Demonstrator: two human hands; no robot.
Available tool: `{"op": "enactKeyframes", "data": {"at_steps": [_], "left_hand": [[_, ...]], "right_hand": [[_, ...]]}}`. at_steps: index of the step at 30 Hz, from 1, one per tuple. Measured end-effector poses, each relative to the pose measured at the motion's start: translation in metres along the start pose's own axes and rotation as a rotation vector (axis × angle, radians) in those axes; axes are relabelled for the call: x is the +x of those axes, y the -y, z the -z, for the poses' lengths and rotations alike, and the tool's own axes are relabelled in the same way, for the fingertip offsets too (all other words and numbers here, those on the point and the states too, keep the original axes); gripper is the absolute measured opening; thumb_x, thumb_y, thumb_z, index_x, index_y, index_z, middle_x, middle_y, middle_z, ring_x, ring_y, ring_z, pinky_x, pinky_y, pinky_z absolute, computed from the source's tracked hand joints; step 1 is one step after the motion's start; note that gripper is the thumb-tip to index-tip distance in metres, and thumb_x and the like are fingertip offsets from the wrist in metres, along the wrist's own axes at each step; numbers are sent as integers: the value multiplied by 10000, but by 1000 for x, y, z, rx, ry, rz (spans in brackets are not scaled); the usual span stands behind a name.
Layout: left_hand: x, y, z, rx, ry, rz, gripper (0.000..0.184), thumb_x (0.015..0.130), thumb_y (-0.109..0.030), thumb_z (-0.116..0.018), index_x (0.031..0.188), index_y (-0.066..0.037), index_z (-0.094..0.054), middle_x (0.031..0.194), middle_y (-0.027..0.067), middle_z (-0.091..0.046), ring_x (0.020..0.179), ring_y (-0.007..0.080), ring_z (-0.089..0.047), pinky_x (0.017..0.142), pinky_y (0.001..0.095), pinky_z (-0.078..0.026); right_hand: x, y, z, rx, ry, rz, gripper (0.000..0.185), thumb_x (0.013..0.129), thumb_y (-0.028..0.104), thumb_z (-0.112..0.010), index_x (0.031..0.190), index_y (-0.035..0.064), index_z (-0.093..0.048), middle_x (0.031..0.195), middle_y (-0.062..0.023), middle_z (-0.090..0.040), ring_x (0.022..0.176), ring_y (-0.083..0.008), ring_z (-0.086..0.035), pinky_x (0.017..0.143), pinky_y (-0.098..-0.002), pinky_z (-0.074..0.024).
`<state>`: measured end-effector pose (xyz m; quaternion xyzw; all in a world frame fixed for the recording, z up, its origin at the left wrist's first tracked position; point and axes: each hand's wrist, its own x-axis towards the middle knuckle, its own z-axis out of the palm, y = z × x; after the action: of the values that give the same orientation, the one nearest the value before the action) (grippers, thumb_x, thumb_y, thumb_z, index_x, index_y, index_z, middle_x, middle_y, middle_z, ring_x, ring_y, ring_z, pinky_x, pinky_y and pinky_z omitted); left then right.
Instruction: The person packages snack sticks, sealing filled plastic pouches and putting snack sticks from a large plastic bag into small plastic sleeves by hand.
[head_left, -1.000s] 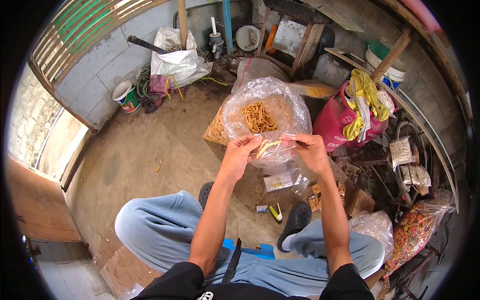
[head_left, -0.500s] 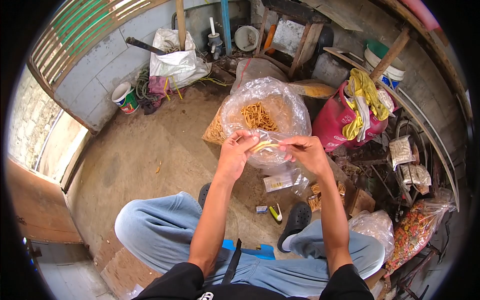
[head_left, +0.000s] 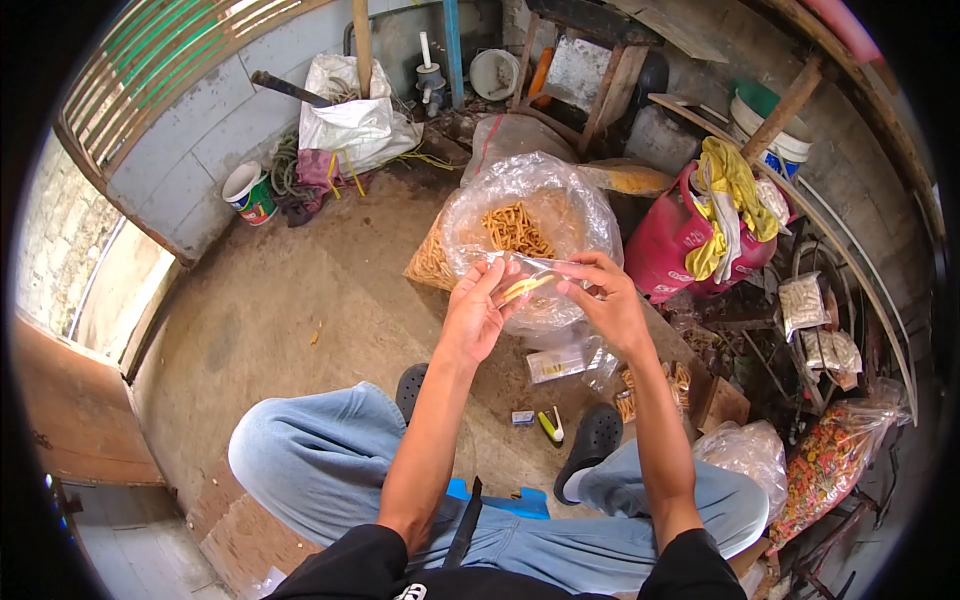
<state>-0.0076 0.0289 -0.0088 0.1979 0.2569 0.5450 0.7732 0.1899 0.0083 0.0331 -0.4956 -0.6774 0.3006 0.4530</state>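
Note:
Between my two hands is a small clear plastic bag [head_left: 527, 284] with a few yellowish snack sticks inside. My left hand [head_left: 477, 312] pinches its left side, thumb against fingers. On the other side, my right hand [head_left: 606, 305] grips the upper right edge between thumb and fingers. Just beyond them stands a large clear plastic sack [head_left: 585, 215], its mouth wide apart, with brown stick-shaped snacks [head_left: 517, 231] in it. Below my hands lie a pack of flat plastic bags [head_left: 556, 363], a green stapler [head_left: 550, 427] and a small blue-and-white box [head_left: 522, 418].
Filled snack packets [head_left: 627, 402] lie beside my right forearm. A pink drum [head_left: 665, 235] draped with yellow cloth [head_left: 735, 175] stands at the right. Farther right is a bag of colourful snacks [head_left: 825, 460]. A paint bucket [head_left: 250, 195] and white sack [head_left: 350, 125] sit near the back-left wall.
My right hand has shifted slightly and raised its fingers along the small bag's upper edge. The bag is spread wider, with the sticks tilted inside; my left hand has turned a little.

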Motion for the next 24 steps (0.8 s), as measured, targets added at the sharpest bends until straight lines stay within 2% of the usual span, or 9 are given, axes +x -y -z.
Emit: {"op": "enactKeyframes", "data": {"at_steps": [2,4,7,11,15,17,20,22,24], "left_hand": [[0,0,-1,12,40,-26,107,940,-209,-562,991,-116,-545,1001,30,-651,939,150,-650,808,324,-570],[1,0,0,21,31,-28,108,942,-203,-558,999,-112,-545,999,37,-652,938,154,-652,801,329,-576],[1,1,-3,27,17,-33,141,931,-200,-579,1011,-95,-531,1002,64,-651,934,185,-658,765,328,-586],[0,1,-6,65,-23,-38,183,917,-198,-602,1021,-83,-503,1011,105,-650,935,222,-664,717,311,-597],[-1,2,-9,72,-56,-55,192,917,-199,-602,1025,-90,-487,996,109,-658,901,212,-673,690,298,-599],[-1,4,-8,90,-85,-65,187,921,-226,-599,1026,-102,-506,956,65,-667,841,159,-675,683,293,-593],[1,9,-7,144,-101,-124,182,918,-222,-603,1011,-103,-502,935,68,-670,804,152,-680,635,273,-592],[-1,9,-11,152,-125,-130,183,917,-218,-606,1012,-102,-502,932,68,-670,803,151,-680,625,267,-592],[-1,8,-12,160,-149,-139,183,915,-214,-608,1014,-102,-502,929,68,-670,801,149,-680,615,261,-591]], "right_hand": [[1,-2,-1,43,12,-3,226,808,126,-719,1028,76,-709,953,-43,-639,786,-87,-566,653,-224,-444],[-1,-3,0,132,107,-192,226,803,114,-722,1016,42,-706,925,-34,-668,782,-79,-575,669,-224,-451],[0,1,2,172,150,-305,213,799,108,-726,994,25,-707,866,-22,-674,759,-71,-572,677,-218,-447],[0,-6,2,164,173,-317,191,795,111,-730,971,40,-714,902,-29,-668,767,-70,-569,662,-219,-440],[-2,-13,-4,195,154,-168,184,789,127,-741,963,70,-719,947,-27,-656,754,-77,-561,621,-229,-429],[-3,-11,-8,224,151,-148,184,789,133,-742,965,84,-721,956,-28,-653,750,-83,-559,610,-234,-425],[-5,0,-12,51,138,7,167,784,65,-733,948,48,-706,931,-45,-647,751,-89,-568,634,-227,-433],[-5,5,-11,-38,211,-24,253,790,140,-738,1040,122,-708,963,-88,-655,768,-133,-579,634,-251,-445],[-4,-2,-12,-20,232,74,264,791,102,-723,1053,94,-695,981,-97,-653,774,-154,-591,656,-258,-451]]}}
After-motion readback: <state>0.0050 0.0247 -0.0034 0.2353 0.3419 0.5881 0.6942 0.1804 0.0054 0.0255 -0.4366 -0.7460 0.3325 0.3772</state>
